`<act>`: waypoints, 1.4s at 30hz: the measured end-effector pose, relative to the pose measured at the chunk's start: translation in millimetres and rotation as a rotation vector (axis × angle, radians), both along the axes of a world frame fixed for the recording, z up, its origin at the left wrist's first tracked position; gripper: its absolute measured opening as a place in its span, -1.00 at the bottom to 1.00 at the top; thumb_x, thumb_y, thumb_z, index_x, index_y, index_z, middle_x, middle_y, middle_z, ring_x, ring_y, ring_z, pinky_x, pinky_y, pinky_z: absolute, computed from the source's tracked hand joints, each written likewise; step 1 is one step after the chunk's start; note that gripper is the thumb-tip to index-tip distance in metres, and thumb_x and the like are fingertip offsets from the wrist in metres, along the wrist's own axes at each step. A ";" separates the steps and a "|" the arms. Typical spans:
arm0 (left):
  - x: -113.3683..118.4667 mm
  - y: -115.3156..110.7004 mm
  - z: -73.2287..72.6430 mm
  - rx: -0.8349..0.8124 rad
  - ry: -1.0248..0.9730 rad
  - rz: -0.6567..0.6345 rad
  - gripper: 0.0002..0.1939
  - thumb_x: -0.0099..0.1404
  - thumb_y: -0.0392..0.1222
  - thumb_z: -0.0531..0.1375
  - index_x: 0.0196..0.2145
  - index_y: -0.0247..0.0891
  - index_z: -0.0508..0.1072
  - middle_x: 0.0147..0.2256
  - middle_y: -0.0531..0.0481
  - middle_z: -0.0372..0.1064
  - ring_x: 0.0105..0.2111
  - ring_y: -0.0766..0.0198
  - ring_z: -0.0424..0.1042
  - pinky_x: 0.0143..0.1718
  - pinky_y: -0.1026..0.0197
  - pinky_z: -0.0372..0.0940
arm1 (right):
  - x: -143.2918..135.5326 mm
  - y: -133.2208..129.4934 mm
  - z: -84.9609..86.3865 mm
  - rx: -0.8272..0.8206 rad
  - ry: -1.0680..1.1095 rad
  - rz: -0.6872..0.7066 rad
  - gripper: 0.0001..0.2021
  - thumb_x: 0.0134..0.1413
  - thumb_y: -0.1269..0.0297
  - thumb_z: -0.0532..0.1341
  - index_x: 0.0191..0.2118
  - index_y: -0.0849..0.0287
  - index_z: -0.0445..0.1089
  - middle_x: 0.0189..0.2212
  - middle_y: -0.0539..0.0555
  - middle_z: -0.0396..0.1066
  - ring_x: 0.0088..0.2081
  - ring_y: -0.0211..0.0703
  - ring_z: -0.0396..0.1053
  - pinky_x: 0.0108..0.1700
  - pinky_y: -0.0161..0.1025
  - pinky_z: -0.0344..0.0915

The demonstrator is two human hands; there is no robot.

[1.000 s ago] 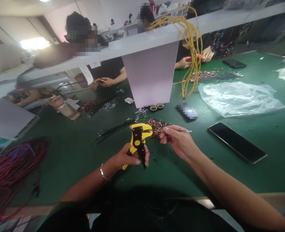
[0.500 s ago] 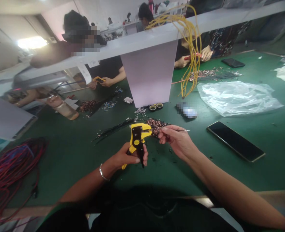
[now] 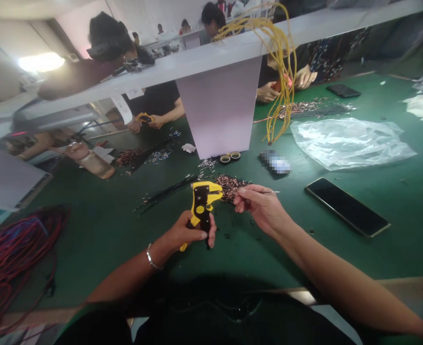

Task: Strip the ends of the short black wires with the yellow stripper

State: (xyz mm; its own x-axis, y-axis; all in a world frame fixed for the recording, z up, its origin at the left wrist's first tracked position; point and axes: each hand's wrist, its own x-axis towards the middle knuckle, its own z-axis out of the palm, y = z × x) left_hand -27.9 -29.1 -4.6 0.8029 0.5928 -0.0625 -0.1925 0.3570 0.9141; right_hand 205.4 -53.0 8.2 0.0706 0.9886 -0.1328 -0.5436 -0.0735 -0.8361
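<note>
plainly — yellow wire stripper (image 3: 200,203) nearly upright within the curled left hand (image 3: 187,231)

Open over the green counter (image 3: 99,244) between red cable coil (image 3: 20,249) and left forearm (image 3: 127,273); narrow between wire stripper (image 3: 200,201) and right hand (image 3: 259,206). Obstructed ahead by copper-tipped wires (image 3: 229,185) and, beyond, by upright white panel (image 3: 220,112); bordered at right by smartphone (image 3: 348,207), farther off by plastic bag (image 3: 351,143).

The wire stripper (image 3: 200,209) is yellow and black, the tabletop (image 3: 268,261) green, the wire pile (image 3: 228,186) seemingly coppery.
</note>
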 end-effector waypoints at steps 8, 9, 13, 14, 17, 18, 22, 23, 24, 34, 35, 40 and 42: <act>0.4 -2.4 -2.4 0.009 0.007 0.085 -0.79 0.16 -0.30 0.39 -0.27 -0.40 0.48 -0.47 -0.04 0.45 -0.55 0.24 0.46 -0.47 0.10 0.43 | 0.0 0.4 -0.2 -0.007 0.010 -0.002 -0.84 -0.18 0.24 0.48 -0.53 0.19 0.57 -0.58 0.04 0.54 -0.62 -0.27 0.41 -0.51 -0.29 0.33; 0.7 -2.6 -2.7 0.003 0.005 0.090 -0.79 0.15 -0.31 0.40 -0.28 -0.40 0.48 -0.48 -0.03 0.44 -0.56 0.24 0.46 -0.49 0.11 0.43 | 0.0 0.6 -0.7 -0.006 0.008 -0.001 -0.85 -0.17 0.24 0.48 -0.53 0.19 0.57 -0.58 0.04 0.54 -0.61 -0.27 0.41 -0.51 -0.29 0.32; 3.3 -4.0 -3.0 -0.012 0.021 0.125 -0.79 0.14 -0.31 0.40 -0.31 -0.39 0.46 -0.55 0.00 0.42 -0.61 0.27 0.43 -0.54 0.15 0.42 | -0.6 1.8 -3.5 -0.003 0.001 -0.001 -0.86 -0.14 0.25 0.47 -0.53 0.18 0.56 -0.57 0.04 0.54 -0.61 -0.27 0.40 -0.51 -0.27 0.32; 4.2 -4.5 -3.1 -0.015 0.025 0.143 -0.79 0.15 -0.30 0.40 -0.32 -0.39 0.45 -0.57 0.02 0.40 -0.63 0.28 0.41 -0.57 0.17 0.41 | -0.8 2.1 -4.0 -0.007 0.001 0.003 -0.86 -0.14 0.25 0.47 -0.52 0.17 0.57 -0.58 0.04 0.55 -0.61 -0.27 0.40 -0.51 -0.27 0.33; 6.6 -6.1 -3.5 -0.035 0.040 0.185 -0.77 0.14 -0.28 0.41 -0.35 -0.36 0.42 -0.63 0.08 0.35 -0.69 0.32 0.34 -0.65 0.22 0.36 | -1.5 2.5 -4.4 -0.016 0.001 0.006 -0.86 -0.16 0.24 0.48 -0.53 0.16 0.57 -0.58 0.03 0.55 -0.62 -0.27 0.39 -0.52 -0.28 0.33; 7.3 -6.6 -3.5 -0.038 0.050 0.198 -0.76 0.13 -0.27 0.41 -0.35 -0.36 0.41 -0.64 0.09 0.34 -0.71 0.33 0.33 -0.67 0.24 0.35 | -1.7 2.5 -4.3 -0.017 0.003 0.007 -0.85 -0.17 0.24 0.48 -0.54 0.16 0.57 -0.58 0.02 0.55 -0.62 -0.27 0.39 -0.52 -0.29 0.33; 9.3 -7.9 -2.8 -0.015 0.091 0.236 -0.75 0.15 -0.24 0.40 -0.43 -0.34 0.37 -0.69 0.13 0.29 -0.77 0.39 0.25 -0.73 0.31 0.27 | -2.3 2.1 -3.5 -0.020 0.007 0.023 -0.83 -0.19 0.22 0.49 -0.54 0.17 0.57 -0.59 0.02 0.54 -0.62 -0.28 0.39 -0.53 -0.31 0.34; 9.6 -7.9 -2.3 -0.014 0.089 0.233 -0.74 0.15 -0.24 0.40 -0.44 -0.34 0.36 -0.70 0.14 0.27 -0.78 0.40 0.23 -0.73 0.31 0.25 | -2.5 2.0 -3.4 -0.019 0.002 0.020 -0.83 -0.19 0.22 0.49 -0.54 0.16 0.57 -0.59 0.02 0.55 -0.62 -0.27 0.39 -0.53 -0.30 0.35; 9.8 -7.7 -1.6 -0.019 0.086 0.226 -0.75 0.15 -0.25 0.39 -0.44 -0.34 0.36 -0.70 0.14 0.26 -0.77 0.41 0.22 -0.72 0.31 0.25 | -2.7 2.0 -3.4 -0.018 -0.002 0.013 -0.83 -0.19 0.22 0.49 -0.54 0.16 0.57 -0.58 0.02 0.55 -0.61 -0.27 0.40 -0.53 -0.30 0.35; 6.8 0.5 2.8 -0.095 -0.069 0.052 -0.63 0.02 -0.31 0.40 -0.19 -0.38 0.47 -0.37 -0.09 0.45 -0.44 0.19 0.45 -0.35 0.04 0.40 | 0.1 2.8 -1.7 -0.015 0.000 -0.014 -0.84 -0.19 0.24 0.49 -0.55 0.17 0.56 -0.57 0.03 0.55 -0.62 -0.27 0.40 -0.53 -0.29 0.33; 6.4 0.9 2.4 -0.090 -0.070 0.042 -0.62 0.02 -0.30 0.40 -0.18 -0.38 0.47 -0.36 -0.09 0.45 -0.43 0.17 0.46 -0.33 0.03 0.40 | 1.0 2.5 -1.2 -0.011 -0.001 -0.013 -0.84 -0.19 0.24 0.48 -0.55 0.17 0.56 -0.57 0.04 0.55 -0.62 -0.26 0.40 -0.53 -0.28 0.32; 4.4 3.7 0.2 -0.085 -0.072 0.007 -0.58 0.00 -0.27 0.40 -0.15 -0.36 0.47 -0.34 -0.12 0.46 -0.41 0.13 0.47 -0.31 -0.01 0.40 | 4.1 0.8 1.0 0.020 -0.022 -0.016 -0.86 -0.17 0.24 0.47 -0.53 0.16 0.56 -0.57 0.03 0.55 -0.61 -0.26 0.40 -0.51 -0.26 0.31; 4.1 4.9 0.8 -0.100 -0.083 0.003 -0.57 0.00 -0.26 0.39 -0.14 -0.36 0.48 -0.35 -0.12 0.46 -0.42 0.13 0.47 -0.31 -0.02 0.41 | 4.2 0.3 1.4 0.030 -0.028 -0.013 -0.86 -0.17 0.24 0.47 -0.53 0.15 0.57 -0.57 0.03 0.55 -0.61 -0.25 0.40 -0.50 -0.25 0.31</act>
